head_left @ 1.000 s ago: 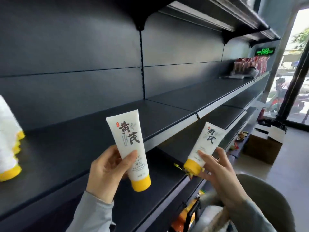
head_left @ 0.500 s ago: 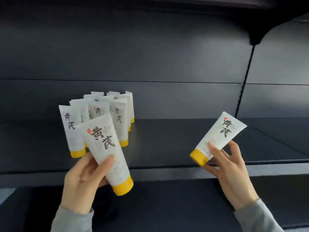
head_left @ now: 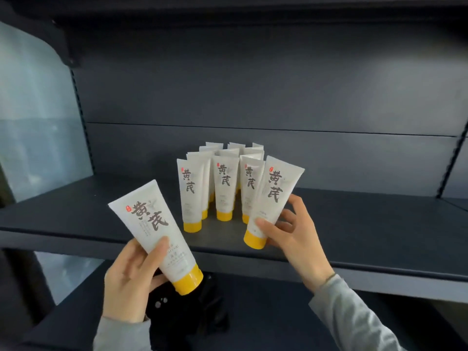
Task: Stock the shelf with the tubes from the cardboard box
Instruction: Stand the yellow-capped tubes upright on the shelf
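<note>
Right hand [head_left: 293, 239] grips one tube [head_left: 274, 196] low on its body, thumb in front and fingers curled behind, yellow cap downward. Half a second ago this tube was held tilted and well to the right of the stock. It is now just beside the right end of the front row, leaning slightly right, with its cap at or just above the shelf [head_left: 379, 224] near the front edge. Contact between cap and shelf cannot be confirmed. Assessment: placement of this tube is in its final stage and release is outstanding.

Left hand [head_left: 129, 279] holds a second tube [head_left: 157, 231], thumb across its face, cap down, tilted left. It sits in front of and below the shelf edge, much as before, and appears next in line.

Standing tubes [head_left: 222, 188] occupy the middle of the shelf, upright on their caps, with three in the front row and further rows close behind. The full count is obscured.

Cardboard box is not in view, so its remaining contents cannot be stated. Translucent panel [head_left: 38, 122] closes the shelf's left end. Lower shelf [head_left: 278, 320] lies beneath, near a dark object [head_left: 162, 300] that cannot be identified.
</note>
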The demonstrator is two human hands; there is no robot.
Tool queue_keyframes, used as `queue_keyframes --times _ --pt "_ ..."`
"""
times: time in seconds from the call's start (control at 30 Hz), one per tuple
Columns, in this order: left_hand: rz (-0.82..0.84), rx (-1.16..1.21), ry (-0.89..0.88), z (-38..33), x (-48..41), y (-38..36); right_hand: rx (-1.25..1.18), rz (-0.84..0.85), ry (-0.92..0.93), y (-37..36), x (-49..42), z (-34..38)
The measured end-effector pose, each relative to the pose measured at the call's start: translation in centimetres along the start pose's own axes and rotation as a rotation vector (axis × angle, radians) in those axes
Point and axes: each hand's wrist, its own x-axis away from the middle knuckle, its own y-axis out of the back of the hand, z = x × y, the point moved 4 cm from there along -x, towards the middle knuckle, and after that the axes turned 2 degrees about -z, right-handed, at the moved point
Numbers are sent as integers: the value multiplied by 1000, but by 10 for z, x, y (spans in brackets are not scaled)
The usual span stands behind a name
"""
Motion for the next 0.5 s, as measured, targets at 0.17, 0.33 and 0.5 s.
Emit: queue_keyframes --times 0.17,0.33,0.5 --pt "31 13 -26 -4 -28 8 167 -8 18 -46 -27 -14" --pt "92 -28 -33 -6 -53 21 259 -49 33 -75 -39 -25" --pt "135 -36 -36 -6 -68 35 293 -97 19 -87 -39 -32"
